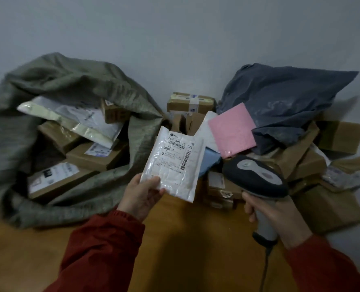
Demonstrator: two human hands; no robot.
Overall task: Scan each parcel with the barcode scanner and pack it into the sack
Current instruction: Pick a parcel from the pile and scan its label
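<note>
The left grip [142, 197] pinches the near left corner of the white parcel [175, 163], holding it above the tabletop [185, 239] between the open green sack [69, 81] on the left and the parcel pile [301, 157] on the right. The parcel's long axis runs near to far, label up. The right grip [274, 216] is closed round the handle of the barcode scanner [257, 178] — its head points far-left at the parcel.

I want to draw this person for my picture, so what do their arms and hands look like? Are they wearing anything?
Both arms are covered by long, loose red sleeves. The left sleeve and the right sleeve both end in a cuff at the wrist. The left hand and the right hand are bare, with no gloves and no ring or watch that I can see.
</note>
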